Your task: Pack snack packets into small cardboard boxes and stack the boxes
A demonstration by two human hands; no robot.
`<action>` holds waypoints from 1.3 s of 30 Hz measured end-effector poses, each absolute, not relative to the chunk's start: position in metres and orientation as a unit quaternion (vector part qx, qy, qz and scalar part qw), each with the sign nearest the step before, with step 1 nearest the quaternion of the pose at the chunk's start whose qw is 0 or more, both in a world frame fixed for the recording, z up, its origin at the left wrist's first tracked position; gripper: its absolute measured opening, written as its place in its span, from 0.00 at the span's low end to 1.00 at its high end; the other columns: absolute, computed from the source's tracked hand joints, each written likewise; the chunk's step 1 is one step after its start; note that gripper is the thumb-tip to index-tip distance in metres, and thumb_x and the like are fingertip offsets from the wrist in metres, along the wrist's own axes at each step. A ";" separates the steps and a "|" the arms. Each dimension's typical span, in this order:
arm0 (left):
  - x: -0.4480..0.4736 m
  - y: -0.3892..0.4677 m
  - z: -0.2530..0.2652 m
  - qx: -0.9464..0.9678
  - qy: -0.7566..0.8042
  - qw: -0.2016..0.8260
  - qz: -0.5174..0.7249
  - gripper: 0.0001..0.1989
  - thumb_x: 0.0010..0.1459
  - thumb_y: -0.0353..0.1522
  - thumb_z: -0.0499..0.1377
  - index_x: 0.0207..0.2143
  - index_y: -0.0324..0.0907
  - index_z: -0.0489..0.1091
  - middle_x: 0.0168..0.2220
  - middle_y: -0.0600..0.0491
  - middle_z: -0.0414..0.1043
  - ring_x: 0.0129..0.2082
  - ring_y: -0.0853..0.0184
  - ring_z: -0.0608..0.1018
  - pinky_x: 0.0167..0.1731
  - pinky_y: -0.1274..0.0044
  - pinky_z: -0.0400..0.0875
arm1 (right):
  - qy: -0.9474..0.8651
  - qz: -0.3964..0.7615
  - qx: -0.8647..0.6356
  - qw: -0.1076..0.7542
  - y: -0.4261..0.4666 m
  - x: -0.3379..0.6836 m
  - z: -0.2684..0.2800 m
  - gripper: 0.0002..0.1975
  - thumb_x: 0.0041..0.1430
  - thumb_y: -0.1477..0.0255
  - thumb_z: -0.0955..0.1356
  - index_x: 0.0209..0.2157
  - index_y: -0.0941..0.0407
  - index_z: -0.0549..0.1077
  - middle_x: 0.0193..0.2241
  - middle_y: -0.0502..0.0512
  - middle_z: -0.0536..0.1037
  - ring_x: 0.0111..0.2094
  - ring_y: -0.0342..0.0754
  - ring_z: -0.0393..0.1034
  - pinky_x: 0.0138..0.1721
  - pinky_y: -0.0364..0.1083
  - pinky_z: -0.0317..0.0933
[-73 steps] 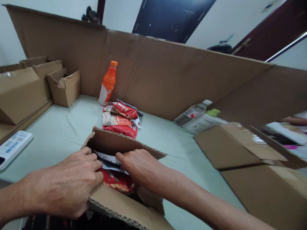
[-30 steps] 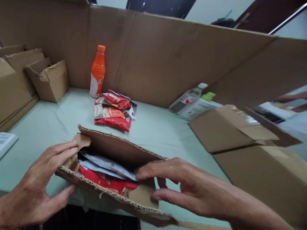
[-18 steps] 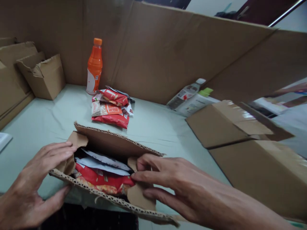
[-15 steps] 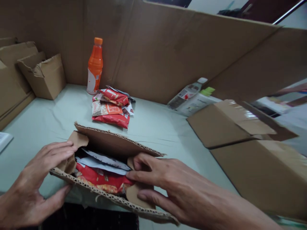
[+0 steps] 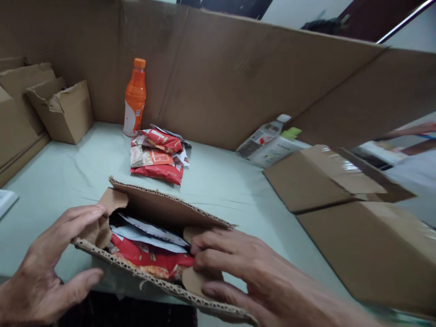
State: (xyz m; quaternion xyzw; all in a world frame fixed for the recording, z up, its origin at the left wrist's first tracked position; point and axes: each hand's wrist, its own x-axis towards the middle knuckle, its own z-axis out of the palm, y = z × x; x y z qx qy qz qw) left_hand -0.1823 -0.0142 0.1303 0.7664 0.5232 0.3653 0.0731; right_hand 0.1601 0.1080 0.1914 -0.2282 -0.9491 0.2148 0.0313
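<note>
An open cardboard box [image 5: 166, 204] sits low in front of me, its torn flaps spread. Inside are a red snack packet [image 5: 146, 254] and pale packets [image 5: 150, 237] standing on edge behind it. My left hand [image 5: 51, 259] rests its outstretched fingertips on the box's left end, thumb apart below the near rim. At the right end, my right hand [image 5: 241, 265] has curled fingers over the end of the box and its thumb on a rounded inner flap [image 5: 194, 280]; the undersides of those fingers are hidden.
Beyond the box lie stacked snack packets [image 5: 158, 156] beside an orange bottle [image 5: 135, 97]. Cardboard boxes stand at left [image 5: 73, 111] and right [image 5: 368, 250]. A clear bottle [image 5: 264, 136] and a white green-capped container [image 5: 277, 150] lean against the cardboard wall [image 5: 218, 81]. Another person's arm [image 5: 413, 129] shows far right.
My right hand has shifted slightly right, its fingers moving off the red packet toward the box's end. My left thumb has moved off the near rim. The view has shifted a little.
</note>
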 end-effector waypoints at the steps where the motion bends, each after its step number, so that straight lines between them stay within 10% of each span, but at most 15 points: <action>1: -0.181 -0.013 0.130 0.764 0.528 0.070 0.366 0.33 0.66 0.34 0.61 0.71 0.48 0.58 0.65 0.49 0.69 0.65 0.59 0.73 0.65 0.72 0.71 | -0.949 0.212 -0.232 0.022 0.106 0.157 0.192 0.05 0.67 0.71 0.69 0.43 0.50 0.78 0.48 0.56 0.82 0.51 0.53 0.78 0.52 0.51 0.75; 15: -0.171 -0.004 0.133 0.743 0.524 0.087 0.408 0.26 0.69 0.30 0.58 0.67 0.48 0.61 0.52 0.53 0.80 0.56 0.68 0.79 0.61 0.78 0.71 | -0.898 0.189 -0.242 0.315 0.098 0.170 0.180 0.07 0.69 0.73 0.67 0.36 0.48 0.75 0.36 0.50 0.81 0.36 0.44 0.80 0.36 0.39 0.75; 19: -0.169 -0.002 0.130 0.721 0.533 0.105 0.430 0.26 0.69 0.29 0.60 0.67 0.52 0.63 0.54 0.53 0.77 0.53 0.68 0.79 0.58 0.77 0.73 | -0.807 0.135 -0.336 0.466 0.096 0.176 0.171 0.07 0.69 0.71 0.69 0.45 0.47 0.79 0.47 0.55 0.81 0.48 0.53 0.79 0.50 0.49 0.75; 26: -0.167 -0.005 0.129 0.707 0.557 0.097 0.425 0.23 0.70 0.32 0.60 0.65 0.54 0.64 0.54 0.55 0.77 0.54 0.69 0.79 0.56 0.82 0.73 | -0.841 0.145 -0.319 0.413 0.098 0.167 0.169 0.24 0.73 0.62 0.65 0.68 0.46 0.66 0.67 0.58 0.69 0.67 0.61 0.65 0.62 0.60 0.67; 39: -0.160 0.006 0.138 0.726 0.566 0.067 0.384 0.19 0.71 0.29 0.55 0.61 0.54 0.65 0.52 0.55 0.73 0.53 0.68 0.77 0.53 0.79 0.76 | -0.918 0.103 -0.246 0.292 0.102 0.156 0.158 0.30 0.72 0.58 0.67 0.70 0.52 0.63 0.63 0.60 0.75 0.64 0.54 0.70 0.58 0.49 0.72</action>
